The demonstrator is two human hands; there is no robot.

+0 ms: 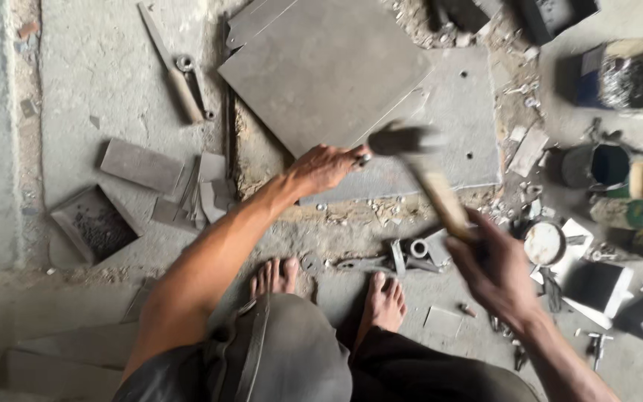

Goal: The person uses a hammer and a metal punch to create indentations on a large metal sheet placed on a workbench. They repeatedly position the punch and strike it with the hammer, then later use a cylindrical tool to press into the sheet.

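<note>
Gripping a wooden-handled hammer (418,160), the right hand (496,268) holds its blurred head beside the left hand (325,167), whose fingers pinch a small metal piece on a grey plate (321,67).

A hammer (420,170) with a dark metal head and a pale wooden handle is held aslant above the floor, its head blurred and poised just beside a small metal piece (364,158). That small piece, too blurred to be identified, is pinched over the edge of a flat grey metal plate (321,71), which is laid on a larger drilled plate (463,119).
</note>
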